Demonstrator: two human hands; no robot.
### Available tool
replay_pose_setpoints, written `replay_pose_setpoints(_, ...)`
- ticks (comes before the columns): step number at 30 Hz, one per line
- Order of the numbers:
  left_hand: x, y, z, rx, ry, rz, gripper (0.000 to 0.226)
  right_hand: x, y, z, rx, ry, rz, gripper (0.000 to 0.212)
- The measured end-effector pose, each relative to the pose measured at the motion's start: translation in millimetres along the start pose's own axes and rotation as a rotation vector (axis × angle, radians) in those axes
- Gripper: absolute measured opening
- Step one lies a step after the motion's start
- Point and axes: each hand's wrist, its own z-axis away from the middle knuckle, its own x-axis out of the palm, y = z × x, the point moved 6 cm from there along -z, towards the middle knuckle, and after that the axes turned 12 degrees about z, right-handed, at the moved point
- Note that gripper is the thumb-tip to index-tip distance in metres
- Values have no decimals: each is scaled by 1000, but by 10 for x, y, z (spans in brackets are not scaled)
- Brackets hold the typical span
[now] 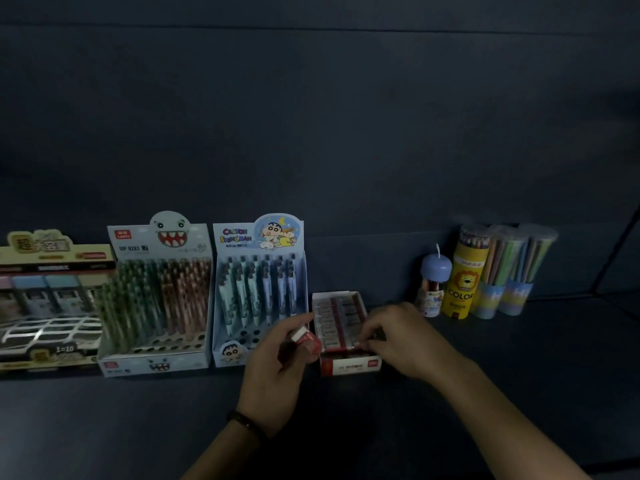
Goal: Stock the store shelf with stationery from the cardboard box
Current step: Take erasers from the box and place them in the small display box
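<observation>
Red box [349, 367] of erasers [337, 317] beside pen cartons [259, 296], one eraser [306, 339] in left hand [277, 368]

The head camera looks down closely onto the shelf [519, 362].

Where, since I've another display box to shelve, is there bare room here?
Bare shelf lies between the eraser box and the blue-capped tube, and along the front edge. Crowded: the three display boxes stand packed side by side on the left, up to the eraser box.
</observation>
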Motion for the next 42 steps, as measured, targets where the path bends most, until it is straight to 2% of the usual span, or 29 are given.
replay_pose_setpoints(4, 1, 12, -18, -7, 16, 32, 28, -31, -44, -8, -24, 9, 65, 7)
replay_pose_setpoints(8, -31, -19, -28, -11, 40, 57, 23, -82, -77, -23, -66, -83, 69, 13)
replay_pose_setpoints(10, -52, -90, -43, -44, 57, 143, 23, -119, -102, -4, -43, -30, 49, 16)
replay_pose_setpoints(12, -46, -130, -49, -88, 66, 276, 21, -208, -187, 59, -9, 141, -85, 17)
replay_pose_setpoints(14, -20, -103, -44, -92, 53, 356, 16, -250, -320, 118, 9, 229, -356, 15)
replay_pose_setpoints(16, -9, -54, -34, -43, 36, 329, 15, -228, -443, 112, 15, 171, -564, 15)
replay_pose_setpoints(20, -38, 2, -31, 93, 30, 187, 33, -248, -531, 84, -53, 66, -650, 11)
replay_pose_setpoints(22, -55, 20, -31, 167, 44, 123, 33, -268, -493, 85, -67, 14, -677, 11)
replay_pose_setpoints(24, -46, 45, -25, 215, 38, 34, 30, -282, -424, 74, -66, -2, -639, 12)
replay_pose_setpoints(27, -47, 28, -21, 173, 40, -116, 30, -319, -299, 40, -40, 66, -473, 11)
replay_pose_setpoints(30, -17, 12, -21, 208, -25, -285, 24, -280, -269, 22, -51, 69, -328, 8)
replay_pose_setpoints(35, 13, -58, -25, 102, -91, -313, 30, -91, -255, -26, -58, -12, -273, 5)
replay_pose_setpoints(38, 16, -46, -22, 130, -98, -329, 33, -58, -319, -32, -98, -22, -212, 5)
replay_pose_setpoints(42, 62, -59, -14, 192, -148, -385, 26, -3, -361, -36, -139, -60, -129, 12)
